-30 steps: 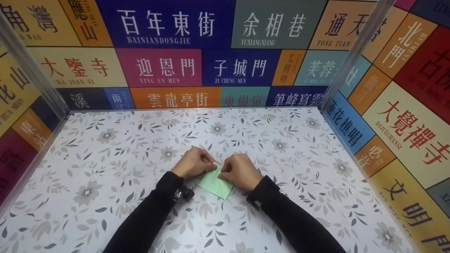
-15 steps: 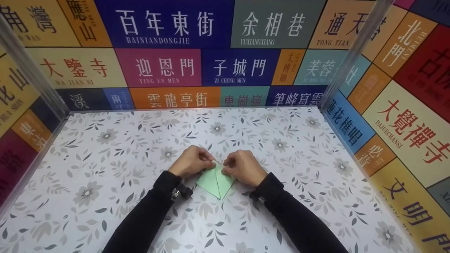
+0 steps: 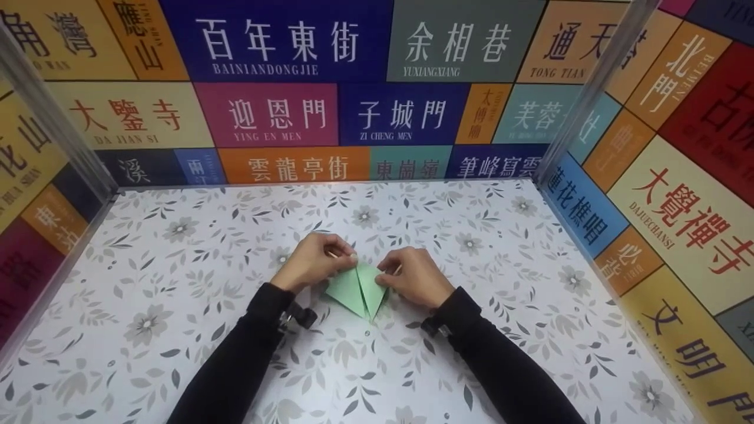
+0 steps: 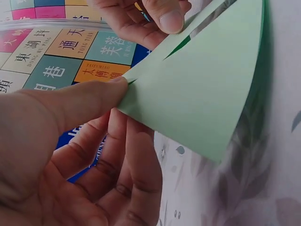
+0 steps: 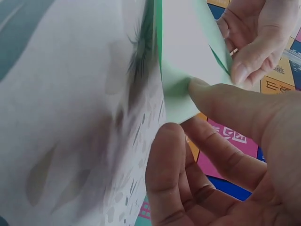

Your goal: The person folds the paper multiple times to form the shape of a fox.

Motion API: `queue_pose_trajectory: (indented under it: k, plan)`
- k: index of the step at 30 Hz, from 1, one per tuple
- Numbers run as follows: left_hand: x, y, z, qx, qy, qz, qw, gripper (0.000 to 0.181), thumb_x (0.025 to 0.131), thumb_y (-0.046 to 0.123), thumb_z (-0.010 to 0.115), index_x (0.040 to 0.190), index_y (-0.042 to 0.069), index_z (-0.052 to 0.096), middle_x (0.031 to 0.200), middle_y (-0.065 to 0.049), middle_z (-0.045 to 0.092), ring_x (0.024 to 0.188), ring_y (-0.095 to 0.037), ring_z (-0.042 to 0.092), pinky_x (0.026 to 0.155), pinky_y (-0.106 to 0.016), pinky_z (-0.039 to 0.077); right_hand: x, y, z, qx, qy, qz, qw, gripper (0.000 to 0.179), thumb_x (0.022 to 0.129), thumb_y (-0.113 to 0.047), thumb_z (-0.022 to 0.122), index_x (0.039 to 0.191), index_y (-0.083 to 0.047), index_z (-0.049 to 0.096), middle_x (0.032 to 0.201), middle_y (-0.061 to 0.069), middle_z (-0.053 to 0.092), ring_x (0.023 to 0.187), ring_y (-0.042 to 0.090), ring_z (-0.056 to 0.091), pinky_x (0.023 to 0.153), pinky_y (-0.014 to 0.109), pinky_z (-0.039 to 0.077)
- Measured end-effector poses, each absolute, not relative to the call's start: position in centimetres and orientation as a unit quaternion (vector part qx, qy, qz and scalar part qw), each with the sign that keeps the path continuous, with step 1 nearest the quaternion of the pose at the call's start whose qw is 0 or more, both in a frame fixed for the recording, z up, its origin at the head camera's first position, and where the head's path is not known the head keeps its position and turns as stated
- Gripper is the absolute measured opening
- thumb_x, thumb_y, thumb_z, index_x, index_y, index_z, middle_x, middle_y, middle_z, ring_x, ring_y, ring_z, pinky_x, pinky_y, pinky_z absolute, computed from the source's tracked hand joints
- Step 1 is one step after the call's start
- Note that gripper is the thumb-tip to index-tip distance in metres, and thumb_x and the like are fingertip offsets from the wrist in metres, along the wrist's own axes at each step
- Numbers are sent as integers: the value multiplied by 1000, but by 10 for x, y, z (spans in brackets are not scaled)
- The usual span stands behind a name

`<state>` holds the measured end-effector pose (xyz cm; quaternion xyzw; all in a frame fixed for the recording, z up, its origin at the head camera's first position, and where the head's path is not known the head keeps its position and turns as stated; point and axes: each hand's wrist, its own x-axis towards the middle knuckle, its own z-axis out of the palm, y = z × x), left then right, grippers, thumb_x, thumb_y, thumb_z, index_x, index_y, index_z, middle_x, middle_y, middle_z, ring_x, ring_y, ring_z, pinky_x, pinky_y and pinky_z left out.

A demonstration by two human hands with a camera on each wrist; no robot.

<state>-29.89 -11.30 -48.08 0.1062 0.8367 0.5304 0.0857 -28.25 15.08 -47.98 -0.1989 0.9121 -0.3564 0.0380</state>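
A folded sheet of light green paper is between the two hands, kite-shaped, with two flaps meeting along a slightly gaping slit. My left hand pinches its far corner, thumb on top and fingers underneath, as the left wrist view shows. On the right edge, my right hand pinches the paper between thumb and fingers. The paper's near tip points towards me. In the left wrist view the paper looks tilted and partly raised above the tabletop.
A white tabletop with grey flowers and leaves lies beneath. Colourful panels with printed characters wall it at the back and both sides. Both wrists carry black straps with small devices.
Both hands and the paper have moved slightly away from me. The right hand has shifted outward to the paper's right edge, and the slit between the flaps has come into view and widened.
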Motion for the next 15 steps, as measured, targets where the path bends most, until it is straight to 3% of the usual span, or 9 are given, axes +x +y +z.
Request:
queue_pose_trajectory:
  k: [9,15]
  plan:
    - [-296,-116,-472,129,852,507,22,11,100,20,91,106,13,85,103,-6,86,89,-22,76,77,-29,59,-282,152,-475,-189,912,-364,14,8,100,-14,90,108,-12,91,96,2,88,82,12,74,79,33,64]
    - [-293,-115,-465,148,859,490,-18,10,100,21,91,104,14,85,100,-6,87,91,-24,80,81,-30,59,-282,153,-472,-184,922,-342,2,11,101,-12,89,111,-9,91,105,7,90,89,18,82,86,40,70]
